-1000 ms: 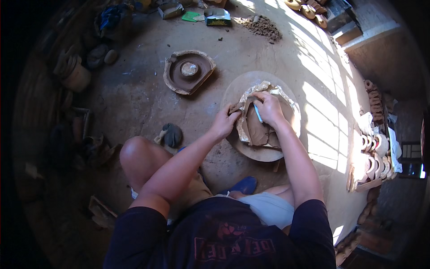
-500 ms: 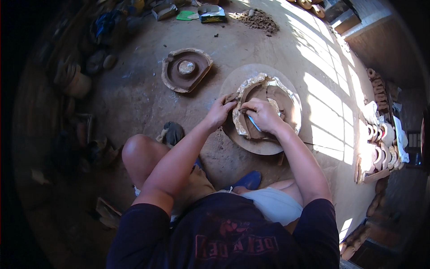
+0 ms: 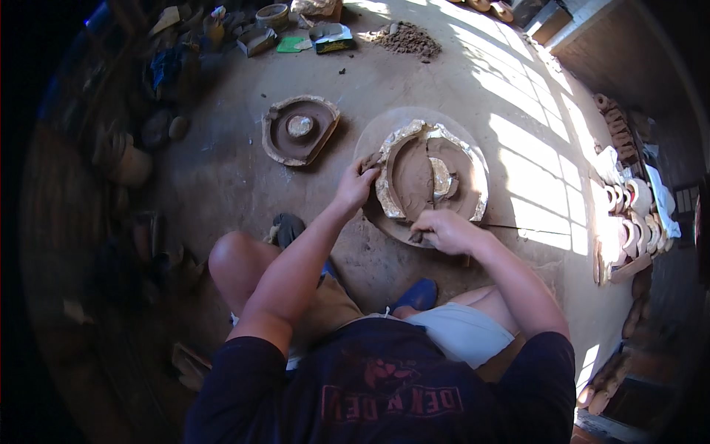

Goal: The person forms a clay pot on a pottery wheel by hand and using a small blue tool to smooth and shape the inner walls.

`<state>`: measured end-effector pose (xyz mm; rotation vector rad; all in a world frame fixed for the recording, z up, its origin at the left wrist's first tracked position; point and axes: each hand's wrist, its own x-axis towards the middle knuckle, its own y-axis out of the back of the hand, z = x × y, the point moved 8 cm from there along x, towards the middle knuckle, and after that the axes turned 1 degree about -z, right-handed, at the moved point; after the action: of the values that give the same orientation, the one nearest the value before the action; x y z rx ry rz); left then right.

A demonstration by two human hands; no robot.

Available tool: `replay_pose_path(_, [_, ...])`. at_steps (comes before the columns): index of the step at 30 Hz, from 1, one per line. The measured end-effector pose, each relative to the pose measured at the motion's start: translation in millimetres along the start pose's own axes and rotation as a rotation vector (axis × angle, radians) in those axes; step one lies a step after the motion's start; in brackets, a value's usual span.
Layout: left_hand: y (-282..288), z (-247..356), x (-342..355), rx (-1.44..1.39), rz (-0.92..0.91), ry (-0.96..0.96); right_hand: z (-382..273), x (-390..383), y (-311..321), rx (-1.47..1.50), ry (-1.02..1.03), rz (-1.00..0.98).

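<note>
A round plaster mold (image 3: 397,202) lined with brown clay sits on a round board (image 3: 360,144) on the floor. Its rim is chipped and whitish, and a pale half-round core (image 3: 441,177) stands inside, right of a line across the clay. At the mold's left rim, my left hand (image 3: 355,185) is closed on a lump of clay (image 3: 371,160). My right hand (image 3: 448,231), fingers curled, is at the mold's near edge. A small dark piece of clay (image 3: 416,237) pokes out of its grip; whether a tool is also inside the fist is hidden.
Another clay-lined mold (image 3: 278,152) lies farther left, with a pale round core. A heap of clay crumbs (image 3: 409,42) is at the back beside small boxes (image 3: 330,38). Stacked molded pieces (image 3: 629,237) line the right side. Sunlight stripes cross the floor.
My right hand has moved from inside the mold toward me, to its near edge, uncovering the clay and core. The blue strip seen under it no longer shows. My left hand stays at the left rim.
</note>
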<state>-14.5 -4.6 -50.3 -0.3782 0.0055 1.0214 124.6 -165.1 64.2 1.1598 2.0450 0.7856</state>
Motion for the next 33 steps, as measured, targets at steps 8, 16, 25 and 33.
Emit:
replay_pose_path(8, [-50.3, 99.3, -102.9, 0.642, 0.208, -0.240, -48.3, -61.6, 28.2, 0.179, -0.356, 0.834])
replay_pose_path(16, [-71.8, 52.8, -125.0, 0.380, -0.092, -0.247, -62.1, -42.4, -14.5, 0.141, -0.301, 0.832])
replay_pose_path(25, [-2.4, 14.6, -33.5, 0.297, 0.173, 0.043, -41.3, -77.3, 8.1, -0.397, -0.478, 0.423])
replay_pose_path(33, [-36.4, -6.3, -54.8, 0.105, 0.117, -0.159, 65.5, 84.7, 59.0, -0.108, -0.454, 0.436])
